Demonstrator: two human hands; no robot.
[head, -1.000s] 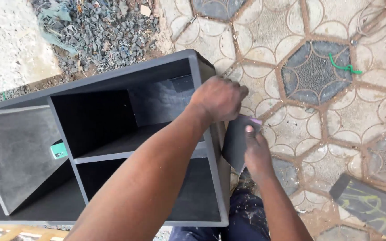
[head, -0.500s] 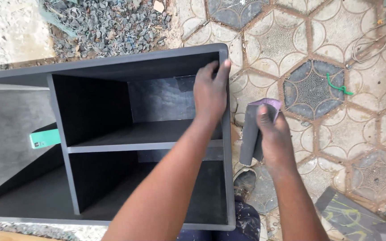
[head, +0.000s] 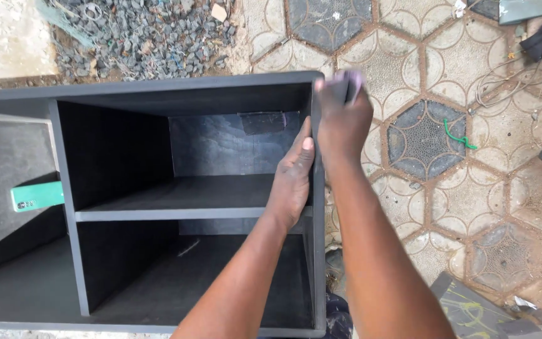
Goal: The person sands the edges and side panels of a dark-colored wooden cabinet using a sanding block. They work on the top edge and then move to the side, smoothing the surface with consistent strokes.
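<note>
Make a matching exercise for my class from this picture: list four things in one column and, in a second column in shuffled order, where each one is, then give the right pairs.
Things:
1. left hand
2. right hand
3. green rectangular phone
4. green twisted bit of cord

Places:
A. on a dark hexagonal paving tile to the right of the cabinet
B. at the top right corner of the black wooden cabinet, pressing a grey pad
C. flat against the inner face of the cabinet's right side panel
D. on the grey slanted panel at the left edge

Pairs: 1-C, 2-B, 3-D, 4-A
</note>
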